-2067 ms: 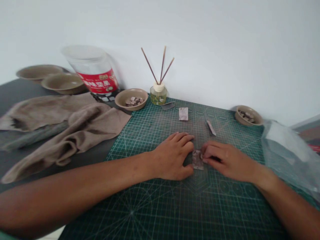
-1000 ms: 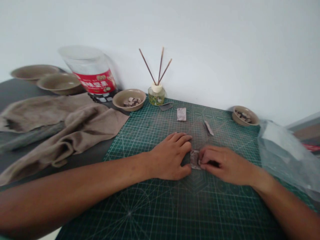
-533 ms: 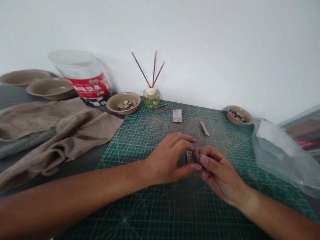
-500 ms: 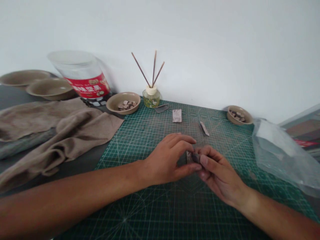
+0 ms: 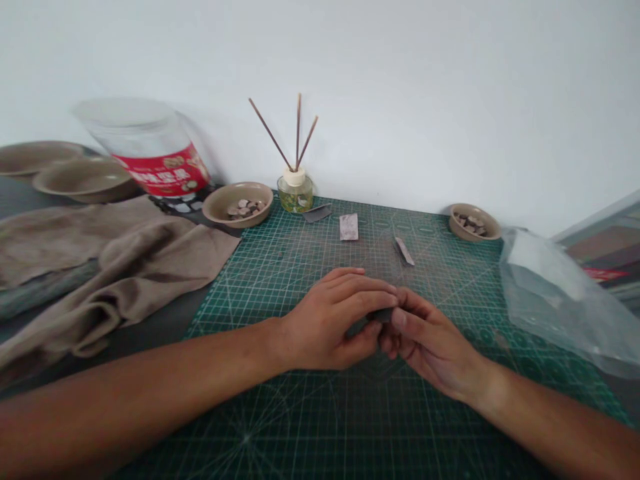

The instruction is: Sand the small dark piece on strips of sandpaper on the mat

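Both hands meet over the middle of the green cutting mat [image 5: 280,287]. My left hand [image 5: 335,320] curls its fingers over a small dark grey piece [image 5: 382,315] that looks like sandpaper. Thumb and fingertips of my right hand [image 5: 435,340] pinch the same spot from the other side. Most of what lies between the fingers is hidden, so a smaller chip inside cannot be made out. Beyond the hands, a pale worn sandpaper piece [image 5: 349,227] lies flat, a narrow folded one [image 5: 404,251] sits to its right, and a dark grey one [image 5: 317,213] to its left.
Small chips fill part of a left bowl [image 5: 213,208] and a right bowl [image 5: 457,227]. A reed diffuser [image 5: 295,192] stands by the wall. Leftward are a brown cloth [image 5: 165,267], a red-labelled plastic jar [image 5: 160,170] and more bowls [image 5: 90,190]. A clear plastic bag [image 5: 555,307] lies right.
My left fingers have closed further over the piece, and the small dark chip seen at my right fingertips is now covered. The whole view has shifted slightly.
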`<state>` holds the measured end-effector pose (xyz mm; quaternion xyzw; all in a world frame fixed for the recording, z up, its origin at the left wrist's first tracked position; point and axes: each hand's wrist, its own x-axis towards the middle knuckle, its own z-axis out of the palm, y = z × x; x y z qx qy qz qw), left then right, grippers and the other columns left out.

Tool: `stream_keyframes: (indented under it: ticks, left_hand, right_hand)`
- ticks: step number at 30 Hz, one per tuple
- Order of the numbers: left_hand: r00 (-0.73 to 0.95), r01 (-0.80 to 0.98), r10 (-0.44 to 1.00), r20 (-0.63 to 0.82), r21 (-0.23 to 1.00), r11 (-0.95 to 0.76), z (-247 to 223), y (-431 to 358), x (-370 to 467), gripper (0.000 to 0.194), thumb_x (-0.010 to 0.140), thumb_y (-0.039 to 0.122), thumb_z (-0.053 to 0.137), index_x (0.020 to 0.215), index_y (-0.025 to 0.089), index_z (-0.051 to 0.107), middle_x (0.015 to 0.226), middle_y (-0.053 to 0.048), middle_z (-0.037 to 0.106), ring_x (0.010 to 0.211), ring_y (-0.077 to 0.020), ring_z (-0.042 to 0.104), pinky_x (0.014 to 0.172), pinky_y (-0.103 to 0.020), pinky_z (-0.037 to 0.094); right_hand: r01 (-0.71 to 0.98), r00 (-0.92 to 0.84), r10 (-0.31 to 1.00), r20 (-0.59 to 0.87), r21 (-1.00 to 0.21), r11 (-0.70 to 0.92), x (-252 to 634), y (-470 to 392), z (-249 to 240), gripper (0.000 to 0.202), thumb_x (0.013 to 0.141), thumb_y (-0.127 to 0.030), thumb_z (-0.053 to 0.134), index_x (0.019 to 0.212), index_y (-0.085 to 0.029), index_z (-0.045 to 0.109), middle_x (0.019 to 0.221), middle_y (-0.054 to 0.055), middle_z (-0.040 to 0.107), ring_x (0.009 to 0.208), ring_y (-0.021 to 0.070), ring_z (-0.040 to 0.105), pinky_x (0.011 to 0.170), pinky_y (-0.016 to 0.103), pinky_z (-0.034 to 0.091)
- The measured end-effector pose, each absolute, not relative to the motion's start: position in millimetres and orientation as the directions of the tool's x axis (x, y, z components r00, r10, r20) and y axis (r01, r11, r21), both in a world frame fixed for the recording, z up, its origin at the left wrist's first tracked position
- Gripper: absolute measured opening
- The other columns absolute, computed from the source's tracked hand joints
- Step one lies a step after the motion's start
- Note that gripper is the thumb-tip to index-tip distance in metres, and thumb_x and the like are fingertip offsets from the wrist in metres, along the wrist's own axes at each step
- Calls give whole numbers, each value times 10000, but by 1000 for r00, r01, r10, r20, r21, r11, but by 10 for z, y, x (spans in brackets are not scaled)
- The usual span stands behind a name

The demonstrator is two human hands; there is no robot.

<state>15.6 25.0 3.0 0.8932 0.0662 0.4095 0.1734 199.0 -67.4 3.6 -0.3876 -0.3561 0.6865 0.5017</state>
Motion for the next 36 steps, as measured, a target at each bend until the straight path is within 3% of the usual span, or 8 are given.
stream_keyframes:
  ticks: [6,9,12,16,24,28,32,36]
  left_hand:
    - [674,-87,257,693,420,-903,61,252,143,354,912,200,583,1263,199,535,1240,-94,694,1171,-174,655,1076,-382,491]
    - [656,-4,315,686,421,-907,50,274,142,321,906,181,598,1222,203,545,1224,-81,700,1168,-175,654,1113,-407,462]
    - [600,130,434,672,453,-882,33,305,153,288,906,183,596,1191,206,559,1176,-62,715,1150,-185,658,1086,-410,479]
    - [557,251,568,606,530,-810,7,333,172,262,915,202,572,1177,203,586,1104,-45,728,1051,-181,689,972,-364,543]
    - [544,314,632,552,564,-763,-40,363,165,300,902,221,582,1201,200,605,1053,-39,737,965,-179,703,914,-356,564]
    - [565,310,633,529,575,-757,-28,367,168,304,897,212,577,1200,207,607,1025,-30,738,934,-170,705,916,-355,560]
    - [595,263,606,528,584,-768,-9,351,175,281,906,226,580,1185,212,608,1017,-23,735,908,-159,700,895,-333,555]
    - [681,174,522,514,579,-797,22,316,176,273,907,229,606,1180,220,605,958,-2,722,881,-149,688,880,-309,537]
  right_hand:
    - [-277,-246,964,-105,-945,-173,2050,-668,81,314,925,-516,663,980,-223,565,794,-11,666,642,129,658,577,238,521]
    - [95,-230,972,48,-993,71,2159,-665,114,220,1009,-433,552,978,-222,603,850,22,671,760,157,659,691,297,546]
    - [563,-342,908,240,-722,403,2240,-661,120,162,1012,-304,544,1105,-232,655,1122,92,668,1033,228,628,902,418,533]
    - [727,-568,791,228,-311,612,2228,-629,72,236,977,-298,593,1185,-229,682,1279,134,624,1193,321,546,1007,551,490]
    - [850,-477,855,201,-142,507,2580,-387,27,222,1003,-264,537,1149,-204,693,1184,116,674,1151,303,576,1009,537,494]
    - [945,-299,898,323,-29,325,2809,-300,64,197,963,-198,549,1088,-185,701,1244,161,630,1189,366,538,1024,607,441]
    - [872,-172,892,418,-357,336,2572,-439,141,174,998,-296,534,1083,-240,675,1119,110,657,1087,300,595,970,507,482]
    - [480,-186,974,131,-853,207,2164,-651,155,238,1028,-422,498,1084,-236,635,948,36,645,856,186,610,755,322,518]
